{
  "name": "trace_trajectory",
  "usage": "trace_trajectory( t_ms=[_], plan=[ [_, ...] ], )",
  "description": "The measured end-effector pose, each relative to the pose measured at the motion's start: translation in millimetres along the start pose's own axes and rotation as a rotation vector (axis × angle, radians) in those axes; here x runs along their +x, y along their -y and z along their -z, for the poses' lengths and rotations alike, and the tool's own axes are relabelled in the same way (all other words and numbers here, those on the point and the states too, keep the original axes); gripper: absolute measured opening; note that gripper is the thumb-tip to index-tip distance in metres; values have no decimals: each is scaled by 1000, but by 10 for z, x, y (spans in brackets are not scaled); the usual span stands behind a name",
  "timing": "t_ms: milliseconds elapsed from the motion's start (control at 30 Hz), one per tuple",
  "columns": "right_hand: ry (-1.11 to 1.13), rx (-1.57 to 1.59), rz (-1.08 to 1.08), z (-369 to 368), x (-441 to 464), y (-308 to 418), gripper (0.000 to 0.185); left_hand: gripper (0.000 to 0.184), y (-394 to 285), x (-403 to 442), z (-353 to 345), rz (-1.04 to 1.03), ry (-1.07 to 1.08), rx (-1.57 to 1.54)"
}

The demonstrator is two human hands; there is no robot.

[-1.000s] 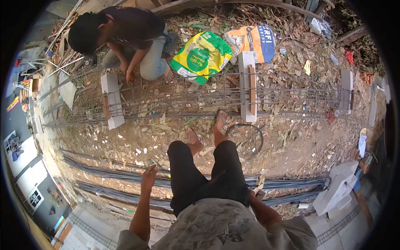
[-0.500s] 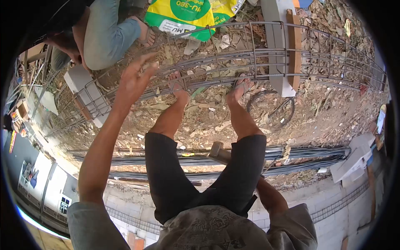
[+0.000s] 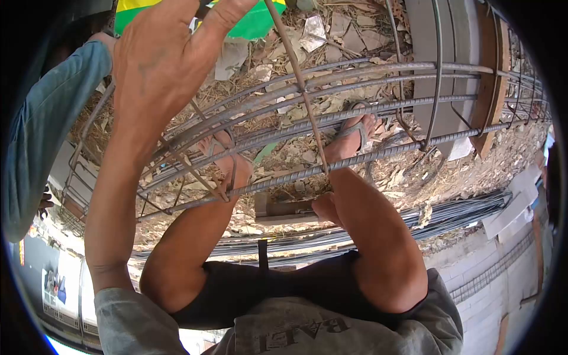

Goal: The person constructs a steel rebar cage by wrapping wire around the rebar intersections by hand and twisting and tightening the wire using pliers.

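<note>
My left hand (image 3: 163, 65) reaches over the rebar cage (image 3: 355, 112) at upper left. Its thumb stands apart from the fingers, and the fingertips run past the top edge, so contact with a bar cannot be seen. Low down behind the cage, my right hand (image 3: 326, 208) is closed on a hammer (image 3: 281, 208) held sideways just above the ground. My right leg hides part of that hand and arm. Bars and stirrups of the cage cross in front of my sandalled feet.
Another person's jeans-clad leg (image 3: 50, 124) is close on the left. A grey block (image 3: 441, 65) and wooden board (image 3: 494, 77) cross the cage at right. A green-yellow bag (image 3: 251, 23) lies at the top. Long steel rods (image 3: 455, 210) lie near my legs, with leaves and rubble around.
My view has come lower and closer to the cage, my knees now bent wide. My left hand has moved forward and up. The hammer has come out from beside my thigh with my right hand.
</note>
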State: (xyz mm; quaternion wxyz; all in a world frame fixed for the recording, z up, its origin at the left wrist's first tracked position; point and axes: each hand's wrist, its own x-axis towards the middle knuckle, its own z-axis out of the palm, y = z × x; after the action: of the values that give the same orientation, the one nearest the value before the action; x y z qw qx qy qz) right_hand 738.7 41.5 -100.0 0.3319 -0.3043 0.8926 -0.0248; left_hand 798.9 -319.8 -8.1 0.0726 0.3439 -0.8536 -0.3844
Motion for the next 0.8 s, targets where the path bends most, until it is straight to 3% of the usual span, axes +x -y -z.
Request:
trace_trajectory(
  t_ms=[133,200,433,500,600,733,800],
  plan=[
    [-24,8,2,21,-81,-105,48,48,56,-25,47,-43,-7,86],
    [-43,4,14,5,-85,-144,48,40,78,-109,92,97,96,4],
    [-130,8,39,-211,37,-281,50,40,92,-114,132,26,37,58],
    [-152,25,32,-311,113,-322,50,41,172,-117,84,-101,-52,75],
    [-181,50,22,-485,313,-394,51,45,81,-79,155,158,141,-113],
    [-266,-40,5,-650,469,-1064,51,48,403,107,130,-10,241,-299],
    [65,-107,108,-44,-461,-1730,47,49,564,197,101,-9,265,-377]
  ],
)
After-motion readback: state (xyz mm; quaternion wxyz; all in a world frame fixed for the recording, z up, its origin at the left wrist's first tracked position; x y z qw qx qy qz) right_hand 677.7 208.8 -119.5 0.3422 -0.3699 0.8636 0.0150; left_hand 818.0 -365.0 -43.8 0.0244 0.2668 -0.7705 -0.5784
